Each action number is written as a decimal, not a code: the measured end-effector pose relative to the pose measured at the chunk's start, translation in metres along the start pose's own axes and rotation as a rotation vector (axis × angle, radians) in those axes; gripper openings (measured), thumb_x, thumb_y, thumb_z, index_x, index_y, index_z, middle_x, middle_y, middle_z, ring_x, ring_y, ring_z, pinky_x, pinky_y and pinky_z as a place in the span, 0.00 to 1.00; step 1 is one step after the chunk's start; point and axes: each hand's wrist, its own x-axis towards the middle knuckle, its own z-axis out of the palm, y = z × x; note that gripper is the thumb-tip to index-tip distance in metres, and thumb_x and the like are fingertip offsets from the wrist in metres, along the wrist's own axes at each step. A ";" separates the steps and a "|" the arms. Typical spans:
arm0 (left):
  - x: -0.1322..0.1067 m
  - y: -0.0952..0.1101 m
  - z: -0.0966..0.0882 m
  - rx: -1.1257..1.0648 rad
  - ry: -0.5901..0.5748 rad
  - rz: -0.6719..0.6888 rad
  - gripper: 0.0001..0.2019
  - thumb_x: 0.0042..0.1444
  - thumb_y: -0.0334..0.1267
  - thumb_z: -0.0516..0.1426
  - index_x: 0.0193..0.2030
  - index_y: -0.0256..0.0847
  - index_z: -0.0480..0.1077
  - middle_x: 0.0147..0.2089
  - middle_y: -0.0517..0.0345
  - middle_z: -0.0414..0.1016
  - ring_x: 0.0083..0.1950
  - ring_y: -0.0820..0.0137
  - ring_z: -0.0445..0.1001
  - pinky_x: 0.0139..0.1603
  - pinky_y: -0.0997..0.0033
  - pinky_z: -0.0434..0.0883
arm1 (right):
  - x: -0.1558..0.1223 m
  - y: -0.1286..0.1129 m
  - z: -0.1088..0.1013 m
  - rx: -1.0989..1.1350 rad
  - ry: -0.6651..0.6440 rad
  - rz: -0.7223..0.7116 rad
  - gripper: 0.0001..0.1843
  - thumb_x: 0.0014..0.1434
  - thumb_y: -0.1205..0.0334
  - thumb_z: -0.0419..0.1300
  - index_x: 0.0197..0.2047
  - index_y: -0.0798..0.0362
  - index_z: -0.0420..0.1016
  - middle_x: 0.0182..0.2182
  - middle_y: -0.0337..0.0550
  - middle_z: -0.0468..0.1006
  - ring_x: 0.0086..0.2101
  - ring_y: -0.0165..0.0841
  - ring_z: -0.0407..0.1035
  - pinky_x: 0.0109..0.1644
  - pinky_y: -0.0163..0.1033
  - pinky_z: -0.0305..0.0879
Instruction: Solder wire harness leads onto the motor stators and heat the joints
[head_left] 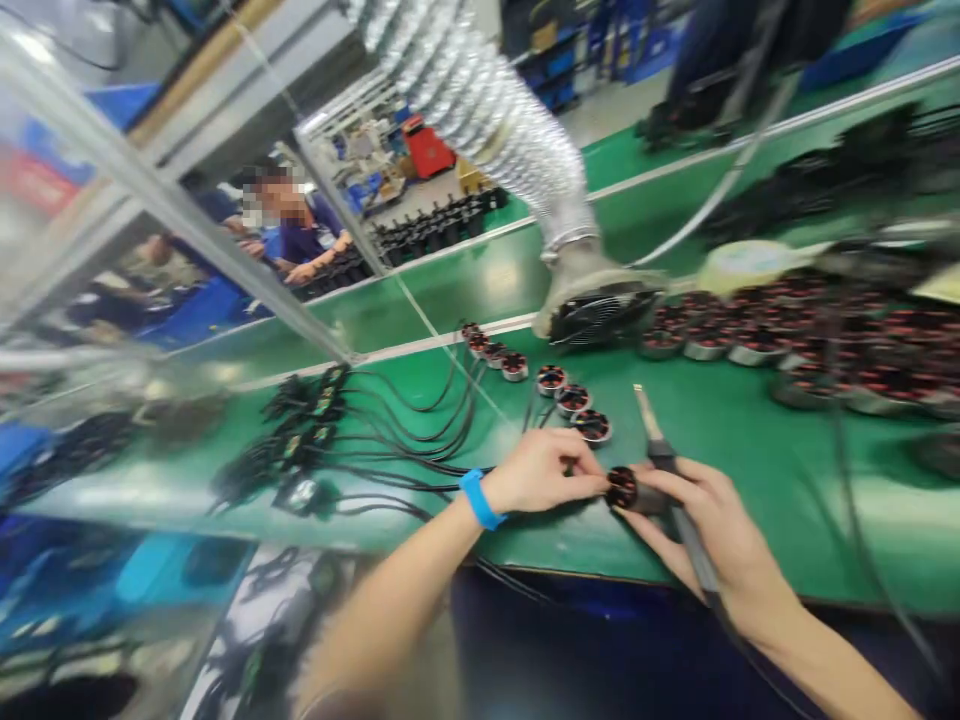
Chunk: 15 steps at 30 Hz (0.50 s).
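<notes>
Left hand (pixel 540 475) is pinching a small motor (pixel 621 488) between thumb and fingertips, just above the near edge of the green bench mat (pixel 750 500). Blue wristband (pixel 480 498) is sitting on that wrist. Right hand (pixel 712 540) is closed around the handle of a soldering iron (pixel 666 455), with its fingers (pixel 637 520) reaching in against the motor's far side, so both hands are nearly touching there. Iron's tip is pointing up the bench, near the motor but apart from it. Iron's cord is running off past the right wrist.

Just beyond the hands, three more motors (pixel 572 398) are standing in a short line, and a smaller group of motors (pixel 491 355) is sitting further along. Black motor leads (pixel 405 440) are fanning left from the hands' area to clusters of black connectors (pixel 315 430) lying on the mat. A big pile of motors (pixel 780 340) is filling the right side of the bench, partly blurred.

Silver flexible duct (pixel 480 110) is coming down to a fan intake (pixel 600 310) resting at the back of the mat. Further off, a co-worker in a dark blue shirt (pixel 307 235) is working at another bench, hands near a row of black parts (pixel 435 225).
</notes>
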 end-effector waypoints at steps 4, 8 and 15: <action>-0.006 0.002 0.005 0.092 -0.003 -0.002 0.06 0.56 0.38 0.65 0.34 0.37 0.77 0.34 0.57 0.76 0.36 0.72 0.71 0.37 0.75 0.65 | 0.004 -0.011 -0.005 -0.060 -0.070 0.005 0.24 0.64 0.70 0.62 0.61 0.47 0.65 0.52 0.51 0.68 0.44 0.36 0.77 0.48 0.41 0.79; -0.010 0.012 0.014 0.283 -0.006 -0.107 0.08 0.56 0.42 0.65 0.39 0.40 0.78 0.36 0.58 0.79 0.36 0.70 0.73 0.38 0.73 0.65 | 0.008 -0.017 -0.010 -0.051 -0.078 -0.004 0.25 0.64 0.72 0.61 0.62 0.49 0.63 0.52 0.52 0.66 0.47 0.37 0.76 0.49 0.40 0.78; -0.009 0.019 0.019 0.416 -0.016 -0.146 0.08 0.60 0.39 0.59 0.35 0.42 0.79 0.27 0.61 0.76 0.28 0.73 0.69 0.32 0.74 0.60 | 0.006 -0.018 -0.011 -0.005 -0.112 0.008 0.25 0.65 0.72 0.60 0.62 0.50 0.62 0.53 0.52 0.64 0.43 0.34 0.76 0.51 0.40 0.77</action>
